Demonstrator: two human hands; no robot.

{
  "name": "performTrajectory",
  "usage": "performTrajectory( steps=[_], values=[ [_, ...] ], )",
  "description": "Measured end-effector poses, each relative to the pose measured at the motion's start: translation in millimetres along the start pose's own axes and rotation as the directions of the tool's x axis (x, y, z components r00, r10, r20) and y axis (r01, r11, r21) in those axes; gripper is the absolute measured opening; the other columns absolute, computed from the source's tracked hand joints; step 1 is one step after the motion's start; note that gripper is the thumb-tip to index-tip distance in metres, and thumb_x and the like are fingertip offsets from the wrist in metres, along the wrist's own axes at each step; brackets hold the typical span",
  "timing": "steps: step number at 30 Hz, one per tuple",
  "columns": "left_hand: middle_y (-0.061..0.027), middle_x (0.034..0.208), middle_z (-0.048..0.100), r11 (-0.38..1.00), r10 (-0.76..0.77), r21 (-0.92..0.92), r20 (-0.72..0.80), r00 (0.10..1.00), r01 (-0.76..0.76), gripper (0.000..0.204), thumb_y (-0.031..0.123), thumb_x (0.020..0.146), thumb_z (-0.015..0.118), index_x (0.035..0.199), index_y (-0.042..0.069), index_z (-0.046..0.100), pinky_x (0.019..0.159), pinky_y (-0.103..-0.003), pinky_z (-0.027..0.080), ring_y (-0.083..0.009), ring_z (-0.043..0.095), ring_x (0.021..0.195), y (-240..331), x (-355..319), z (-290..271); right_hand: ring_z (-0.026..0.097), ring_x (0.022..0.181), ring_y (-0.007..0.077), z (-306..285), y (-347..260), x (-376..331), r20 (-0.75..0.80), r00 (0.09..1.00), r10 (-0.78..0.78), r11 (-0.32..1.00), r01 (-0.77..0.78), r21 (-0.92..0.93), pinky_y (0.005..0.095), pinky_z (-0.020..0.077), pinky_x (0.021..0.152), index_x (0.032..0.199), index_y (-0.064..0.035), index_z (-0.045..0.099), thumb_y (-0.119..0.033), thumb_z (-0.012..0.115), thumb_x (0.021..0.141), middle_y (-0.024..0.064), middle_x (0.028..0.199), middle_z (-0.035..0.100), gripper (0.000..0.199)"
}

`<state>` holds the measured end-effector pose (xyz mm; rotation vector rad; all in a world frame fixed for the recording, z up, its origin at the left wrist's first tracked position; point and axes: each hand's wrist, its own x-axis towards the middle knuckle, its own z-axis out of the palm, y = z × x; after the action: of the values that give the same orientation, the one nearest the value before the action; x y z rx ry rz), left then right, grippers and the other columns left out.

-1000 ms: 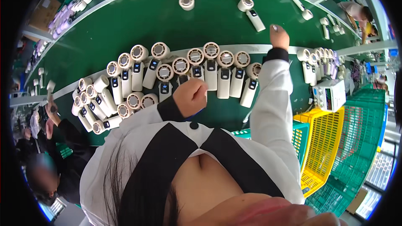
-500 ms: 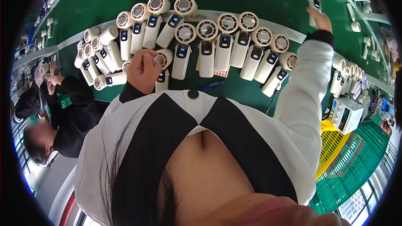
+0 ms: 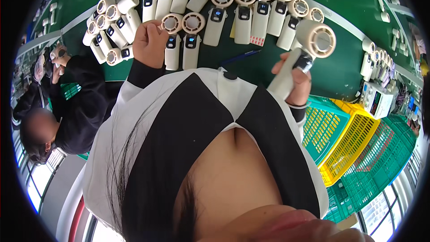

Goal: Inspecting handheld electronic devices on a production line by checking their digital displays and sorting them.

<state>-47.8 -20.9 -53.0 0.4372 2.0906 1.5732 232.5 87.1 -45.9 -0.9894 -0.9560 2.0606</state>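
Observation:
In front of my chest on the right, my right hand (image 3: 293, 78) is wrapped round the pale handle of a handheld fan (image 3: 320, 40). The fan tilts up to the right, its round head away from my palm. My left hand (image 3: 150, 45) is closed, fingers curled, beside the head of another handheld fan (image 3: 172, 23) lying on the green table. Whether the fingertips grip anything is hidden. Right of it lies a similar fan (image 3: 191, 47) with a lit display. Several more white fans (image 3: 244, 22) form a curved row beyond, some with lit displays.
A blue pen (image 3: 241, 57) lies near the table's front edge. More fans (image 3: 112, 29) cluster at the left, near a co-worker in black (image 3: 83, 116). On the right are a yellow basket (image 3: 349, 143), green baskets (image 3: 380, 157) and a white box-shaped instrument (image 3: 376, 100).
My right hand has come from the far right back toward my chest, a fan in it in both frames. My left hand has shifted left across the table. The whole view has moved.

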Motion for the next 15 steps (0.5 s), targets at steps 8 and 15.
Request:
performTrajectory(
  steps=[8, 15],
  values=[
    [-0.0009, 0.061, 0.048, 0.998, 0.06, -0.034, -0.001, 0.998, -0.06, 0.009, 0.006, 0.078, 0.048, 0.082, 0.002, 0.055, 0.044, -0.017, 0.033, -0.0081, 0.041, 0.048, -6, -10, -29, 0.054, 0.069, 0.0216, 61, 3, -23, 0.068, 0.994, 0.083, 0.995, -0.079, -0.059, 0.0268, 0.0413, 0.067, 0.103, 0.0046, 0.048, -0.016, 0.048, 0.073, 0.016, 0.075, 0.058, 0.037],
    [-0.001, 0.06, 0.048, 0.999, 0.027, -0.032, -0.045, 0.999, -0.028, 0.01, 0.005, 0.079, 0.047, 0.083, 0.002, 0.055, 0.045, -0.017, 0.034, -0.008, 0.041, 0.048, -11, -18, -42, 0.052, 0.064, 0.0199, 81, 10, -30, 0.058, 0.994, 0.095, 0.987, -0.086, -0.138, 0.0248, 0.0378, 0.061, 0.102, 0.0044, 0.05, -0.028, 0.051, 0.07, 0.0152, 0.073, 0.058, 0.046]
  ],
)
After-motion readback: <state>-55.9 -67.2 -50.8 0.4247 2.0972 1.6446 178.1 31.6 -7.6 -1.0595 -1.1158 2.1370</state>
